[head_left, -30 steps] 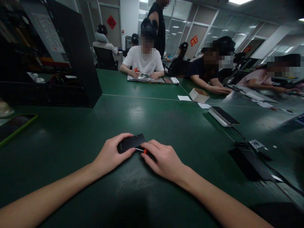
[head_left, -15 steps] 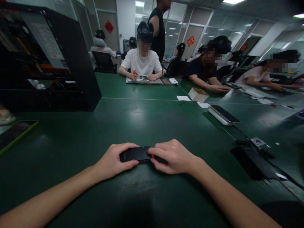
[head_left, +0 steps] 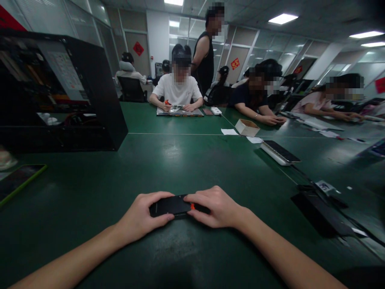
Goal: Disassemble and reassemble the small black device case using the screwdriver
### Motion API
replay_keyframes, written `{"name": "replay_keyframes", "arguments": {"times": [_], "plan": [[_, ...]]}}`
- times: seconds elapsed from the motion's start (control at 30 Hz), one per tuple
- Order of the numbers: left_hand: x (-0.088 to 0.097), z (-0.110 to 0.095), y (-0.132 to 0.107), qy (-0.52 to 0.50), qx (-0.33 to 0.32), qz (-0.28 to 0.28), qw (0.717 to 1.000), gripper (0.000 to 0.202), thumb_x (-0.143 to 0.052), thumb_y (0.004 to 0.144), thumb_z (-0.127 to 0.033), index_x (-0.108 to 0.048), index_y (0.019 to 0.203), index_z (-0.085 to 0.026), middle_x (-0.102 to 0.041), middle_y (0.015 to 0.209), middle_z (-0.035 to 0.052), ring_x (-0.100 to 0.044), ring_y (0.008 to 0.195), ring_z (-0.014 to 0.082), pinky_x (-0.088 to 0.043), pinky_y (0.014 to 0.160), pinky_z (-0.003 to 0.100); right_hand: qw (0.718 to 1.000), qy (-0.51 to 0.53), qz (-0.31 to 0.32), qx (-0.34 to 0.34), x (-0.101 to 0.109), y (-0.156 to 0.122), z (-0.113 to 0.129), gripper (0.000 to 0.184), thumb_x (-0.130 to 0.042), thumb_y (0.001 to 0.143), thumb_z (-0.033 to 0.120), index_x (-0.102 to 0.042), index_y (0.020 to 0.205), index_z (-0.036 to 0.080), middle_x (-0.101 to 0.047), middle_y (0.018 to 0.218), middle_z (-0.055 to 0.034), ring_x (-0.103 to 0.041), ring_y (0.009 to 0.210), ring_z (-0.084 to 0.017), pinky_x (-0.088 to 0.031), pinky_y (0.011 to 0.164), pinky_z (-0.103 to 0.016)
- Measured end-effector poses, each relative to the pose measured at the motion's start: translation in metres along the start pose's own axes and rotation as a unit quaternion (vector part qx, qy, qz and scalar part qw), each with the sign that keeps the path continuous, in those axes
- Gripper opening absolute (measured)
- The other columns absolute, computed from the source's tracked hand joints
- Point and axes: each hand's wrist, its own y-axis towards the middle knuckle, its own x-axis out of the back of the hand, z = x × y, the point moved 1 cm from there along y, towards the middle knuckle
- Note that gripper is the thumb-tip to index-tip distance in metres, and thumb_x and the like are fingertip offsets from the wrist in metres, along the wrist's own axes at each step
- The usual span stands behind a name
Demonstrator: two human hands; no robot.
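Observation:
A small flat black device (head_left: 170, 205) lies on the green table (head_left: 186, 160) just in front of me. My left hand (head_left: 141, 216) grips its left end, thumb below and fingers curled over the top edge. My right hand (head_left: 218, 208) closes over its right end and pinches a small tool with an orange part (head_left: 192, 206) against the device. Most of that tool is hidden under my fingers.
A black open cabinet (head_left: 90, 92) stands at the left. A green-cased phone (head_left: 18, 180) lies at the left edge. At the right are a phone on a white block (head_left: 279, 151), a cardboard box (head_left: 247, 127) and black flat parts (head_left: 319, 212). Several people sit across the table.
Both hands and the device have drawn together; the right hand now covers the device's right end and hides the tool. My view has tilted upward.

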Motion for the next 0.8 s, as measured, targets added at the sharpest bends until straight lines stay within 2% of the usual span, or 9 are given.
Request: {"name": "replay_keyframes", "arguments": {"times": [0.33, 0.5, 0.8], "plan": [[0.002, -0.006, 0.0, -0.012, 0.033, 0.003, 0.999, 0.038, -0.073, 0.085, -0.037, -0.072, 0.121, -0.024, -0.079, 0.113, 0.0028, -0.074, 0.1, 0.0232, -0.056, 0.09, 0.032, 0.992, -0.12, 0.024, 0.033, 0.019, -0.002, -0.001, 0.025, -0.05, 0.104, 0.032, -0.065, 0.113, 0.014, -0.064, 0.072, -0.0001, -0.057, 0.057, -0.013, -0.035, 0.052, -0.029], [0.0, -0.004, -0.001, -0.015, 0.042, -0.004, 0.999, 0.039, -0.075, 0.084, -0.036, -0.072, 0.122, -0.025, -0.078, 0.114, 0.0021, -0.073, 0.101, 0.023, -0.054, 0.093, 0.031, 0.989, -0.134, 0.011, 0.063, 0.017, -0.002, 0.002, 0.022, -0.051, 0.103, 0.029, -0.064, 0.112, 0.014, -0.062, 0.072, 0.0004, -0.054, 0.055, -0.013, -0.035, 0.051, -0.03], [-0.001, -0.001, -0.002, -0.016, 0.046, -0.002, 0.999, 0.04, -0.075, 0.085, -0.036, -0.07, 0.124, -0.026, -0.077, 0.116, 0.0018, -0.072, 0.104, 0.0229, -0.053, 0.094, 0.031, 0.99, -0.128, 0.017, 0.053, 0.023, -0.002, 0.001, 0.021, -0.051, 0.102, 0.027, -0.064, 0.113, 0.014, -0.062, 0.071, 0.0007, -0.053, 0.055, -0.013, -0.035, 0.051, -0.031]]}}
